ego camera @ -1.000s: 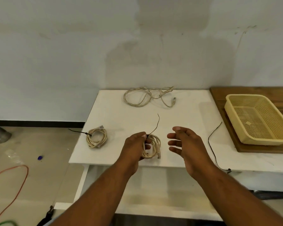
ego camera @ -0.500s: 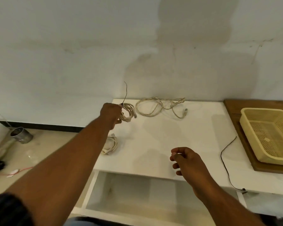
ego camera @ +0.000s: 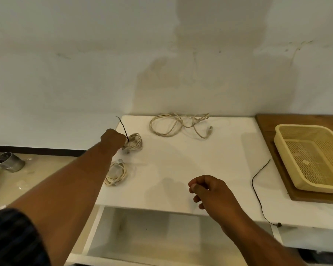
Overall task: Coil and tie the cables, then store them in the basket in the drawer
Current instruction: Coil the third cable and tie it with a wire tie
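My left hand (ego camera: 112, 138) reaches to the table's far left and is closed on a coiled beige cable (ego camera: 134, 144) whose black tie sticks up; the coil touches the white table (ego camera: 181, 160). A second coiled cable (ego camera: 116, 173) lies just nearer, at the left edge. A loose, uncoiled beige cable (ego camera: 178, 124) sprawls at the back by the wall. My right hand (ego camera: 210, 191) hovers over the table's front edge with fingers curled and nothing in it. A yellow mesh basket (ego camera: 311, 160) sits on a wooden board at the right.
A loose black tie (ego camera: 258, 189) trails over the table's front right edge. An open white drawer (ego camera: 152, 237) shows below the table's front. A metal can (ego camera: 9, 162) stands on the floor at left. The wooden board (ego camera: 265, 125) lies under the basket.
My left hand has carried the tied coil from the table's front middle up and over to the far left, lowering it onto the table. My right hand has curled in and dropped slightly.
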